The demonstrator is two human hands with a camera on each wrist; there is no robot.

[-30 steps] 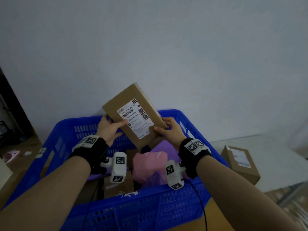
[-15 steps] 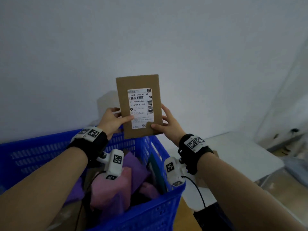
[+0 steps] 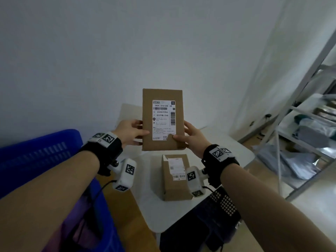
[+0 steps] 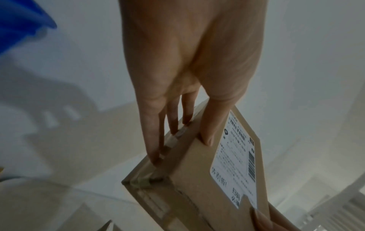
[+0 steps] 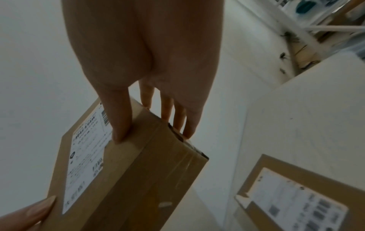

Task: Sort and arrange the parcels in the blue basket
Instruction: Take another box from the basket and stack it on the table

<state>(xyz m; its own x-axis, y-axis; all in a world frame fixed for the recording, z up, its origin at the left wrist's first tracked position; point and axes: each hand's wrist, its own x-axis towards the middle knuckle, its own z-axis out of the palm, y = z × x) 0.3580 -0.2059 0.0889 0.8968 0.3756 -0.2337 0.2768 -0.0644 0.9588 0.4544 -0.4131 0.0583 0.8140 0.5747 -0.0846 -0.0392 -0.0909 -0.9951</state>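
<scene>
A flat brown cardboard parcel point(image 3: 161, 119) with a white shipping label is held upright in the air, label facing me, above a white table point(image 3: 214, 142). My left hand point(image 3: 130, 132) grips its left edge, thumb on the front and fingers behind. My right hand point(image 3: 190, 136) grips the right edge the same way. In the left wrist view the parcel point(image 4: 189, 179) shows its taped side under the fingers point(image 4: 154, 140); the right wrist view shows the parcel point(image 5: 138, 171) pinched by thumb and fingers. The blue basket point(image 3: 36, 157) stands at the left with purple and pink bags partly visible inside.
A second brown box point(image 3: 175, 177) with a label lies on the white table below the held parcel, also seen as a box point(image 5: 296, 195) in the right wrist view. A black perforated crate point(image 3: 209, 220) sits in front of the table. A metal shelf rack point(image 3: 305, 128) with bagged goods stands at the right.
Both hands have carried the parcel from above the blue basket to the right, turning it upright; it now hangs over the white table and the second box.
</scene>
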